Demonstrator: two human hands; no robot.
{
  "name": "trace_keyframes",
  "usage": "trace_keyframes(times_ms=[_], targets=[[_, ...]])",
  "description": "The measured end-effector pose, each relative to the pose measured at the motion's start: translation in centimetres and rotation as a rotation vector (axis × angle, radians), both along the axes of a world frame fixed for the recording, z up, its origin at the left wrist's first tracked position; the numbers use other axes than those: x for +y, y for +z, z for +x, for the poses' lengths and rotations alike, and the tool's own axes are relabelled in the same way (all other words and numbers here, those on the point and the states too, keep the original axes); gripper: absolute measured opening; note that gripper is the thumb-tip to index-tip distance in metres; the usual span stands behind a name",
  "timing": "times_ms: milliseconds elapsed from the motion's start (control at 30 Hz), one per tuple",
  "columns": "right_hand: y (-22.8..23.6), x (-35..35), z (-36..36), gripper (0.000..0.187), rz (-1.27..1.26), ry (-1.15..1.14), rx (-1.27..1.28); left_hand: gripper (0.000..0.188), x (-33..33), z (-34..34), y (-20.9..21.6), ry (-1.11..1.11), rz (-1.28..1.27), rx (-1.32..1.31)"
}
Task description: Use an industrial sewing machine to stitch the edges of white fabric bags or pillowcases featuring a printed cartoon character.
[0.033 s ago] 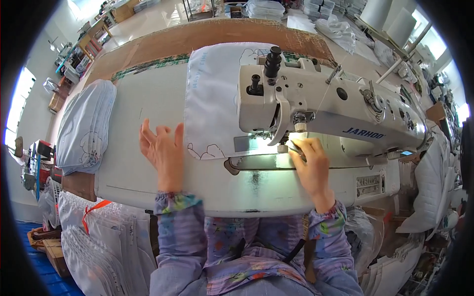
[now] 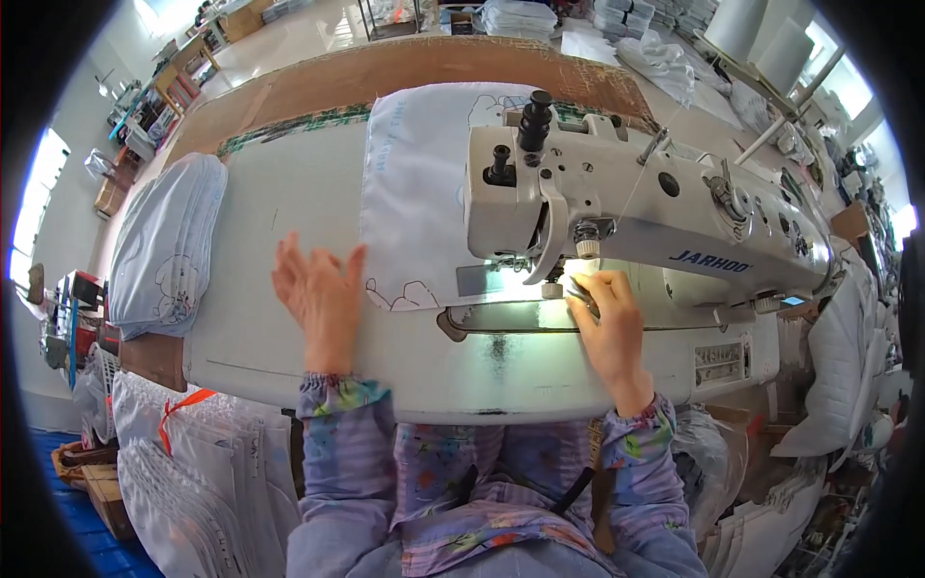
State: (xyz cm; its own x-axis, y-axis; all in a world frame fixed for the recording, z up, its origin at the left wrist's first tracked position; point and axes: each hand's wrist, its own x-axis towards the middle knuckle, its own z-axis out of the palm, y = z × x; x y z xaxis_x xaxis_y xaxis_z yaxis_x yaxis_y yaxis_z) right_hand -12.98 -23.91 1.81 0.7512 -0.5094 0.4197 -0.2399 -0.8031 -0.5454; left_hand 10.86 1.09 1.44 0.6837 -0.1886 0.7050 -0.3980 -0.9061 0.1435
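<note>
A white printed fabric panel with a rounded far corner lies flat on the table. Its right part runs under the head of a sewing machine, where a lamp lights the presser foot area. My left hand hovers or rests just left of the panel, fingers spread and holding nothing. Close to the needle area, my right hand is closed around a small dark object, partly hidden by the fingers; its kind is unclear. The needle itself cannot be made out.
On the table's left end lies a stack of similar white printed panels. More layered white pieces hang below the front edge at left, with a red tie. Thread cones stand at the upper right. White padded material drapes at far right.
My left hand's thumb and fingers have shifted slightly, with the wrist a touch further left. My right hand, the panel and the machine look nearly the same.
</note>
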Motion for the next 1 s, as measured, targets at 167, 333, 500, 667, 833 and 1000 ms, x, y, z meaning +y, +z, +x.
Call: trace_keyframes(times_ms=[167,333,500,667,833,1000], targets=[[-0.5,0.5,0.2,0.024,-0.179,0.018,0.040,0.033,-0.7,0.7,-0.1,-0.328,0.015,0.446],[-0.2,0.3,0.3,0.023,-0.124,0.032,0.099,0.036,-1.4,2.0,0.0,-0.297,0.067,0.418],[-0.1,0.0,0.5,0.021,-0.092,0.046,0.097,0.047,-1.7,2.1,-0.3,-0.116,0.169,0.284],[0.3,-0.3,0.6,0.023,-0.071,0.062,0.112,0.028,-2.7,3.0,0.5,-0.400,0.084,0.539],[0.3,0.1,0.6,0.022,-0.049,0.060,0.113,0.023,-3.7,3.9,-0.7,-0.412,0.003,0.422],[-0.2,-0.3,0.6,0.022,-0.097,0.070,-0.005,0.021,-4.9,4.3,-0.9,-0.379,-0.007,0.367]])
